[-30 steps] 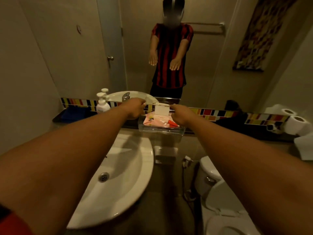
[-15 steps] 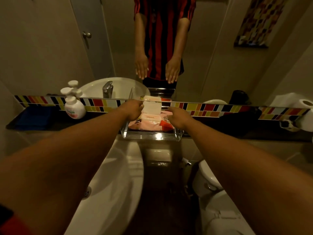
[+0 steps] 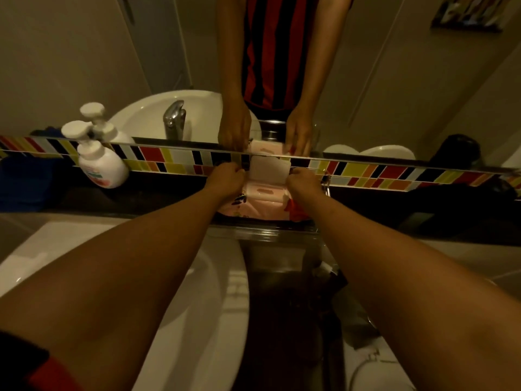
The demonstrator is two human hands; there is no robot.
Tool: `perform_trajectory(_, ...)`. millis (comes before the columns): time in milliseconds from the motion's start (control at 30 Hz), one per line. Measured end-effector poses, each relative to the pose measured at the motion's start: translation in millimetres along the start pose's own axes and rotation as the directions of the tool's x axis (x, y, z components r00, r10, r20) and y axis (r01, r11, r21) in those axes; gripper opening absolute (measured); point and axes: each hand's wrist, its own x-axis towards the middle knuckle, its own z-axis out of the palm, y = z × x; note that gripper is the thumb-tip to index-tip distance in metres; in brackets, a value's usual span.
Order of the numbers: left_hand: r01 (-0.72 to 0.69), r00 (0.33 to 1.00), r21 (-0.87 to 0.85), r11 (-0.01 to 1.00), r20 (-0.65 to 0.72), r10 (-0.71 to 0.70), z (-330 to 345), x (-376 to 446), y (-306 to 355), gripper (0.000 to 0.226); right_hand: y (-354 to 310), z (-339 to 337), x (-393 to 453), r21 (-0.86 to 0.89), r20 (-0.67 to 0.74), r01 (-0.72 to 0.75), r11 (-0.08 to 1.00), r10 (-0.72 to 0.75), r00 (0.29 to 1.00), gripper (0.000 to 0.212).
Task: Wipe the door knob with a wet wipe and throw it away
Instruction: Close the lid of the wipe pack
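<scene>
A pink wet wipe pack (image 3: 258,203) lies in a clear tray (image 3: 270,231) on the dark shelf below the mirror. Its white lid flap (image 3: 269,170) stands raised, showing the oval opening underneath. My left hand (image 3: 225,179) is curled against the pack's left side beside the flap. On the other side, my right hand (image 3: 304,183) grips the pack's right edge next to the flap. My fingertips are hidden behind my knuckles. No loose wipe shows, and the door knob is out of view.
A white soap pump bottle (image 3: 101,163) stands on the shelf to the left, next to a blue object (image 3: 25,182). The white sink (image 3: 197,306) is below my left arm and a toilet (image 3: 377,368) below my right. A striped tile band (image 3: 380,172) runs under the mirror.
The view has moved closer and tilted down, so the mirrored door knob has left the frame. Both hands stay at the pack, and the lid flap now stands more upright between them.
</scene>
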Motion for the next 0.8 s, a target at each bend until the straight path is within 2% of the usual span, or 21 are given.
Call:
perform_trajectory(133,-0.011,1.0,-0.113,0.994,0.002,0.011,2,3,2,0.031,1,0,4,0.108,-0.02,0.02,0.994,-0.018,1.0,0.023)
perform_trajectory(267,-0.026,1.0,-0.202,0.979,-0.022,0.022,2,-4,3,0.03,6,-9,-4,0.195,0.022,0.034,0.98,-0.039,0.999,0.019)
perform_trajectory(400,-0.056,0.998,-0.221,0.974,-0.012,0.055,5,-12,-1,0.021,10,-16,-15,0.215,0.082,0.069,0.974,-0.088,0.993,0.026)
perform_trajectory(500,-0.05,0.998,-0.2,0.978,0.033,0.058,11,-21,-1,0.022,14,-17,-26,0.045,0.144,0.143,0.989,-0.148,0.978,0.025)
perform_trajectory(567,-0.096,0.994,-0.062,0.993,0.037,0.098,15,-24,0,0.025,17,-15,-31,-0.092,0.202,0.218,0.972,-0.196,0.96,0.026)
perform_trajectory(667,-0.183,0.983,0.15,0.972,0.032,0.18,21,-23,-3,0.023,21,-12,-31,-0.266,0.286,0.368,0.891,-0.292,0.913,0.023)
perform_trajectory(800,-0.195,0.981,0.184,0.963,0.038,0.191,30,-16,-11,0.022,30,-11,-25,-0.383,0.4,0.499,0.777,-0.347,0.848,0.023)
